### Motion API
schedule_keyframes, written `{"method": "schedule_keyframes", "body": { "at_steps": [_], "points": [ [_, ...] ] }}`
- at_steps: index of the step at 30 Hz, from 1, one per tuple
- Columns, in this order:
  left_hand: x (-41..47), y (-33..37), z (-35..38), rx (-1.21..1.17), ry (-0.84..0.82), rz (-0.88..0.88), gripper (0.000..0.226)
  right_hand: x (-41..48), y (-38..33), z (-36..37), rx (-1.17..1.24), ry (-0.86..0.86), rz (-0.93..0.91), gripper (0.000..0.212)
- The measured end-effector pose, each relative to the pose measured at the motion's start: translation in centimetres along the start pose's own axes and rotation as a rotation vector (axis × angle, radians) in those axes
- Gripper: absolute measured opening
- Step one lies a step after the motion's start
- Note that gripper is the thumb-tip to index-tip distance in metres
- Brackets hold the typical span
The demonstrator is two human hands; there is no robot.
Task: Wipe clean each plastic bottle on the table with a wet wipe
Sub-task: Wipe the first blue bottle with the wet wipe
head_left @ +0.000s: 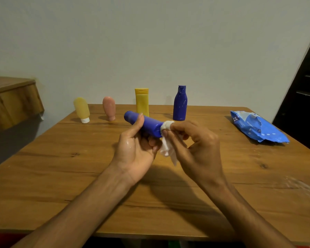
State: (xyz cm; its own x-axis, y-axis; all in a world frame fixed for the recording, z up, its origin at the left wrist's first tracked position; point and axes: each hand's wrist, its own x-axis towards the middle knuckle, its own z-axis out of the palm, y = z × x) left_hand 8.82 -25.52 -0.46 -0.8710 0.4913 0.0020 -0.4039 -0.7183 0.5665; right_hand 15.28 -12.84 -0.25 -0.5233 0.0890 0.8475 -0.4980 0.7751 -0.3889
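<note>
The left hand (pixel 134 148) has its grip clamped on a blue bottle (pixel 147 125), with the thumb laid along the upper side and the fingers curled round beneath. The bottle is held clear above the wooden worktop (pixel 61 167), near its middle. It lies almost level, its rounded end pointing away to the left and its other end pointing to the right. The right hand (pixel 195 145) meets that right end. Its grip is closed on a white wet wipe (pixel 166 149), part of which is wrapped over one fingertip and pressed against the end of the bottle. The loose rest of the wipe hangs crumpled in the gap between the two hands. So the bottle sits wholly within the left grip and touches the right hand only through the wipe. Four more bottles stand in a row along the far edge of the worktop, well apart from the hands. From the left they are a pale yellow bottle (pixel 81 109) resting on its white cap, a pink bottle (pixel 109 107) also cap down, a yellow tube (pixel 142 102) standing upright and a dark blue bottle (pixel 180 104) standing upright. The held bottle partly covers the foot of the yellow tube. A crumpled blue wipe pack (pixel 254 127) lies flat near the right edge.
</note>
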Motion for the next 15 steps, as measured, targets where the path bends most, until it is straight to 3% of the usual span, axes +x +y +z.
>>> {"method": "schedule_keyframes", "body": {
  "at_steps": [3,5,9,12,15],
  "points": [
    [0.2,0.0,0.4,0.070,0.006,0.064,0.022,0.6,1.2,-0.9,-0.063,0.067,0.086,0.013],
    [0.1,-0.1,0.6,0.120,0.009,0.082,0.020,1.1,1.4,-1.5,-0.071,0.111,0.095,0.013],
    [-0.2,-0.5,0.6,0.239,0.024,0.111,0.037,1.4,0.2,-1.8,-0.035,0.058,0.039,0.014],
    [-0.3,-0.6,0.5,0.316,0.018,0.089,0.065,1.1,-0.7,-1.6,0.046,-0.073,0.047,0.014],
    [-0.2,-0.5,0.4,0.280,-0.002,0.015,0.091,1.1,-1.0,-1.6,0.105,-0.100,0.067,0.012]
  ]
}}
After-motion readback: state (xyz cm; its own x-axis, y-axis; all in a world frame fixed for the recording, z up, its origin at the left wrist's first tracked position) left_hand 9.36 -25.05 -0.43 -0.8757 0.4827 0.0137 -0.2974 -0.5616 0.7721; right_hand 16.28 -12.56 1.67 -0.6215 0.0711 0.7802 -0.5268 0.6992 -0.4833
